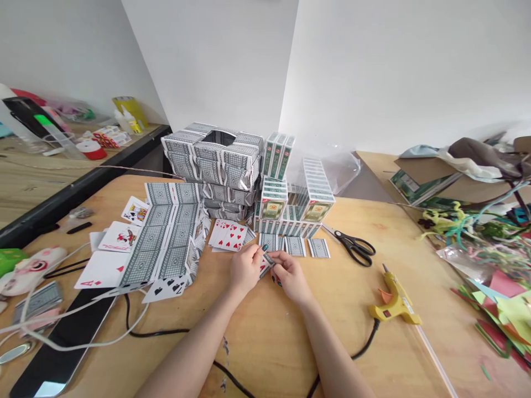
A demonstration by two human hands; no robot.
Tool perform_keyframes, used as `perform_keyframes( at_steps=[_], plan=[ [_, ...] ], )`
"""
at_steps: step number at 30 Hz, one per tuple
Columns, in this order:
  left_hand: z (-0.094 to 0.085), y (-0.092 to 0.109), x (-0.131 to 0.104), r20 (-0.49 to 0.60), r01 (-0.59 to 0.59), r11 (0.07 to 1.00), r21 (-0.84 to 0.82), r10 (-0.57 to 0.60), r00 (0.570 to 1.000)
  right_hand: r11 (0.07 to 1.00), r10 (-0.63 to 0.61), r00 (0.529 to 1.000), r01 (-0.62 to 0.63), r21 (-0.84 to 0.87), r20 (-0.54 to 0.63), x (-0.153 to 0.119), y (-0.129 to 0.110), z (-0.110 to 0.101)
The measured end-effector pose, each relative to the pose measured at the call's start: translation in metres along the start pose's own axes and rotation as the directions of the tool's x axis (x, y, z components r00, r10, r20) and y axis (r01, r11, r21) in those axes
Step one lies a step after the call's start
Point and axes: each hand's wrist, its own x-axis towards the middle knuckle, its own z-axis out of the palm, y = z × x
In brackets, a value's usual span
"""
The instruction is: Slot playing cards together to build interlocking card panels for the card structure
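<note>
Between my two hands is a playing card [266,266], with red marks and part of its patterned back showing. My left hand [246,267] pinches its left side, and my right hand [289,275] grips its right side with bent fingers. Just beyond them, patterned card backs [295,246] lie in a row on the wooden table [257,342]. Face-up heart cards [228,236] are spread to the left of that row. Farther left stands a folded panel of joined cards [166,232]. Behind is a box covered in cards [219,160] with an opening on top.
Stacked card packs [286,210] stand behind my hands. Black scissors [354,246] and a yellow glue gun [394,301] lie to the right, its cable passing under my forearms. Paper scraps [506,304] cover the far right. A black-screened device [68,337] and white cables lie left.
</note>
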Motion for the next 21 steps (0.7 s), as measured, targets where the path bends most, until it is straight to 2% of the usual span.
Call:
perform_keyframes(
  at_steps=[3, 6, 9, 13, 17, 21],
  plan=[
    [0.0, -0.002, 0.002, -0.043, 0.051, 0.999, -0.014, -0.052, 0.998, 1.0, 0.006, 1.0, -0.006, 0.021, 0.028, -0.001, -0.001, 0.001],
    [-0.002, -0.001, 0.002, -0.077, 0.028, 1.0, -0.01, -0.029, 0.997, 0.997, 0.021, 0.998, -0.026, 0.079, 0.063, -0.001, -0.001, 0.002],
    [-0.003, 0.003, 0.001, -0.091, -0.044, 0.997, -0.065, 0.038, 0.995, 1.0, 0.012, 0.998, -0.01, 0.023, -0.063, 0.0, 0.001, 0.001],
    [-0.003, 0.006, 0.0, -0.06, -0.215, 0.958, -0.189, 0.207, 0.976, 0.988, -0.117, 0.958, 0.087, -0.124, -0.263, 0.002, 0.004, -0.002],
    [-0.003, 0.007, -0.001, -0.093, -0.321, 0.931, -0.172, 0.309, 0.947, 0.959, -0.249, 0.915, 0.188, -0.211, -0.318, 0.0, 0.005, -0.003],
    [-0.003, 0.009, -0.003, -0.096, -0.368, 0.924, -0.102, 0.359, 0.928, 0.917, -0.328, 0.877, 0.206, -0.341, -0.352, -0.002, 0.006, -0.003]
  ],
)
